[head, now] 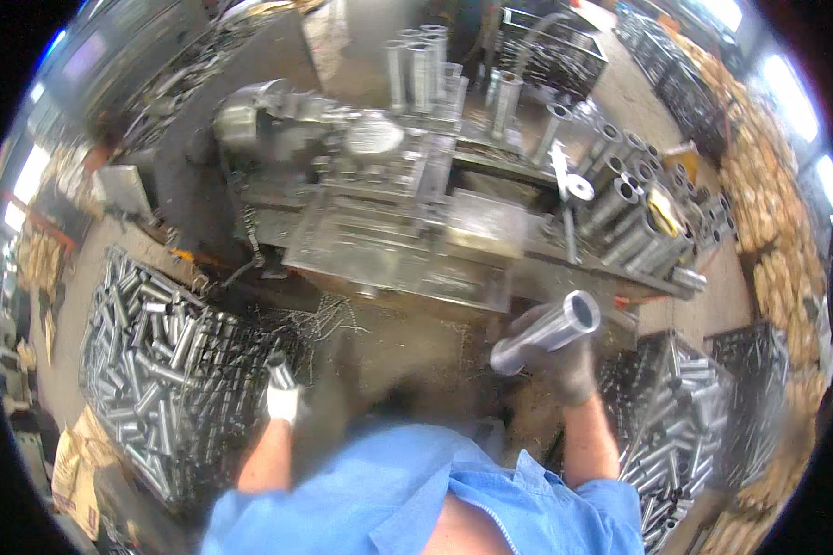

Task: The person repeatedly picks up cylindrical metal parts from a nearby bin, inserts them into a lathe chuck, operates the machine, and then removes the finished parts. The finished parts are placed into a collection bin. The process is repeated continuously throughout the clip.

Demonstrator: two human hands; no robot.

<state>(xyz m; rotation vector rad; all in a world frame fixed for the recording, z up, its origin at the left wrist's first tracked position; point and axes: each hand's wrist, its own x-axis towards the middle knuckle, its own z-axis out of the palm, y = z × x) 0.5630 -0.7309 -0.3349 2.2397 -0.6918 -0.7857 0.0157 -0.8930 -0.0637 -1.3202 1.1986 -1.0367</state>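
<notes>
My right hand (pixel 570 373), in a dark grey work glove, grips a shiny metal tube (pixel 543 336). The tube is tilted, its open end up toward the right, in front of the lathe's right side. My left hand (pixel 282 404) wears a white glove and is closed around a smaller metal tube (pixel 280 371), beside a wire-mesh bin (pixel 212 388). Ahead of me is a metal lathe with a chuck (pixel 243 118) at its left, a tool post (pixel 373 133) near the middle and a flat carriage plate (pixel 486 223). Blur hides the finer details.
Many metal tubes (pixel 621 198) stand upright along the lathe's right end, and several more (pixel 416 73) behind it. Another bin of tubes (pixel 684 423) stands at my right. Metal shavings (pixel 330 316) lie under the lathe. Stacked tan sacks (pixel 756 194) line the right side.
</notes>
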